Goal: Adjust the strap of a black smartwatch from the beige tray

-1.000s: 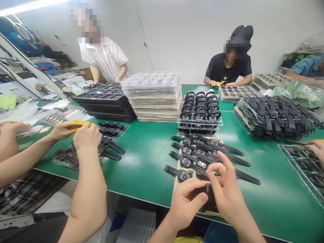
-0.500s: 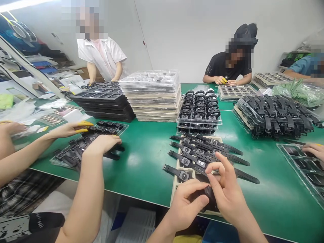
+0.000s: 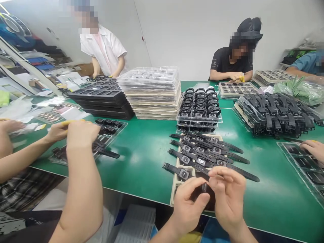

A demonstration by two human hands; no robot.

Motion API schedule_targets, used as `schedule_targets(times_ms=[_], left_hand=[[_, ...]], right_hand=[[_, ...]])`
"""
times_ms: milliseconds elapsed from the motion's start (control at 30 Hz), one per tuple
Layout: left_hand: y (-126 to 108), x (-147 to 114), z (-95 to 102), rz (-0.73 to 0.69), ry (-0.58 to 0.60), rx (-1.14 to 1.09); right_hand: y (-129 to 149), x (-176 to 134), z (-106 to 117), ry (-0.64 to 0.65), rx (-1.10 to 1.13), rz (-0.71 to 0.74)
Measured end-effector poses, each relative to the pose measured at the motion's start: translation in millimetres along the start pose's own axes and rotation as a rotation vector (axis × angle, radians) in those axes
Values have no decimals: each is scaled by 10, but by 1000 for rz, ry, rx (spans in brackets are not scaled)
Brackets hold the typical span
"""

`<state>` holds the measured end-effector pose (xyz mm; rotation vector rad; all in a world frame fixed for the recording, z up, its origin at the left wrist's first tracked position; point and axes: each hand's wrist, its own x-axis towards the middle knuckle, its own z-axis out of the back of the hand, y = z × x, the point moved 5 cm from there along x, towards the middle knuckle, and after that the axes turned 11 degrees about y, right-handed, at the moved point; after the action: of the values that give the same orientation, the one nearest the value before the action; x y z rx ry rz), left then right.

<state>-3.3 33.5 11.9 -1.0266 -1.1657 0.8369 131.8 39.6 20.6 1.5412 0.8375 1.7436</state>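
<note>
My left hand [image 3: 188, 206] is closed around a small black watch case [image 3: 204, 187], pinched between thumb and fingers at the table's front edge. Close on its right, my right hand [image 3: 229, 194] has thumb and index finger drawn together by the case; whatever they pinch is hidden. Under and beyond both hands lies a cream tray [image 3: 174, 189], its near end partly covered by them. Rows of black smartwatches with straps lie across the tray, undersides up. One of these, a smartwatch [image 3: 184, 174], lies just beyond my left hand.
Behind the tray stand stacked clear trays of looped watches [image 3: 199, 114] and a tall tray stack [image 3: 158, 101]. A pile of strapped watches [image 3: 275, 114] is at right. A co-worker's arms [image 3: 83, 162] work over a watch tray at left; another co-worker's hand [image 3: 314, 152] is at right.
My right hand has turned and lowered, its raised fingers folding over toward the watch case. My left hand has shifted slightly and keeps the case. The left co-worker's hands have come together.
</note>
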Motion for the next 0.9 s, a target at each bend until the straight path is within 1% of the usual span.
schedule_targets(times_ms=[67, 100, 133, 167, 267, 300, 400, 500, 633, 767, 900], left_hand=[[19, -6, 71, 44, -114, -97], [36, -12, 99, 65, -152, -144], [53, -18, 114, 78, -165, -180], [66, -23, 115, 80, -153, -202], [107, -51, 62, 75, -44, -237], [130, -67, 44, 84, -30, -261], [207, -101, 5, 117, -75, -399], [239, -82, -16, 116, -109, -505], [240, -36, 20, 117, -131, -464], [249, -24, 34, 148, -125, -410], [253, -33, 36, 177, -140, -430]], right_hand=[[67, -22, -29, 165, -98, 105], [85, -37, -38, 244, -167, 144], [94, -53, -31, 291, -232, 174], [95, -68, -8, 301, -279, 193], [69, -111, 85, 214, -288, 205], [54, -123, 102, 190, -274, 198], [22, -137, 107, 154, -243, 181], [8, -116, 106, 125, -248, 158], [6, -90, 99, 137, -242, 145], [-16, -127, 95, 58, -239, 97], [-66, -199, 46, 14, -209, 28]])
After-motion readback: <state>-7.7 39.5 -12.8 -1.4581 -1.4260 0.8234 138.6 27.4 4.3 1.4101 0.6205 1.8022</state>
